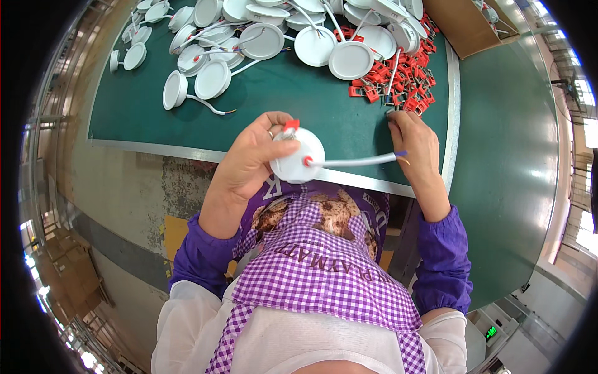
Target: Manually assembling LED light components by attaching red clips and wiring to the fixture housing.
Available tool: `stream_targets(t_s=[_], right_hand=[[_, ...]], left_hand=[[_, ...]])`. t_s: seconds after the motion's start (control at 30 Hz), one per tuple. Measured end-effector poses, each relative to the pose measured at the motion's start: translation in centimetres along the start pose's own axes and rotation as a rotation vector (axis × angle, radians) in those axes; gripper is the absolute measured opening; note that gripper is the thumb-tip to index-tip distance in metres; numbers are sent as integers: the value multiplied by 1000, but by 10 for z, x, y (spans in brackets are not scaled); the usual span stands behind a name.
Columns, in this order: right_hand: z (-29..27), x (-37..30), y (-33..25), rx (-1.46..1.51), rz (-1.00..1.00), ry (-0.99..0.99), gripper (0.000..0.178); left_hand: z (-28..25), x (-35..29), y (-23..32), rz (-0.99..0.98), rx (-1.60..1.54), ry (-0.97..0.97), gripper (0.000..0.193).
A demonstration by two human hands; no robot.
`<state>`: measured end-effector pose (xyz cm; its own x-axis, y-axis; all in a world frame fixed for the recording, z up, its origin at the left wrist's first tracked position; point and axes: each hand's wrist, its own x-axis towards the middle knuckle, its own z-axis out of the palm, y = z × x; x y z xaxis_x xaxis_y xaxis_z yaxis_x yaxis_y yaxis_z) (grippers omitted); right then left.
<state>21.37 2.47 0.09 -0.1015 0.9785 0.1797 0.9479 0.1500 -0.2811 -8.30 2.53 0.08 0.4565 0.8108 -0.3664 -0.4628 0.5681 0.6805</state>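
Observation:
My left hand [249, 156] grips a white round downlight [299, 169] over the table's near edge, thumb on its back. A red spring clip [291, 125] sits at the lamp's upper rim, by my fingertips. From a red grommet at its centre, a white cable [364, 161] runs right and ends in bare coloured wires near my right wrist. Closed fingertips of my right hand [416, 140] are just in front of a heap of red clips with metal springs [405, 78]. Whatever they pinch, if anything, is too small to make out.
Many white downlights [261, 41] with cables are piled along the far side of the green table [143, 124]. A cardboard box [467, 28] stands at the far right. Metal edging [187, 151] borders the table, and another green surface [498, 168] adjoins on the right.

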Motion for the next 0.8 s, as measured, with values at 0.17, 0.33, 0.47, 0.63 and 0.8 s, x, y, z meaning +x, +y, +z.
stream_targets(t_s=[0.17,0.33,0.47,0.63,0.8], right_hand=[[-3,-16,-16,20,-95,-31,8],[-4,-21,-28,-17,-105,-14,8],[1,-25,-26,-96,-110,1,11],[-16,-24,-49,465,168,-34,7],[-24,-30,-64,1139,405,-170,9]], left_hand=[[-6,-4,-6,33,-209,56,44],[6,-5,-28,55,-467,107,34],[24,1,-35,-47,-445,148,38],[38,2,-38,0,-253,103,39],[48,6,-46,107,-139,234,30]])
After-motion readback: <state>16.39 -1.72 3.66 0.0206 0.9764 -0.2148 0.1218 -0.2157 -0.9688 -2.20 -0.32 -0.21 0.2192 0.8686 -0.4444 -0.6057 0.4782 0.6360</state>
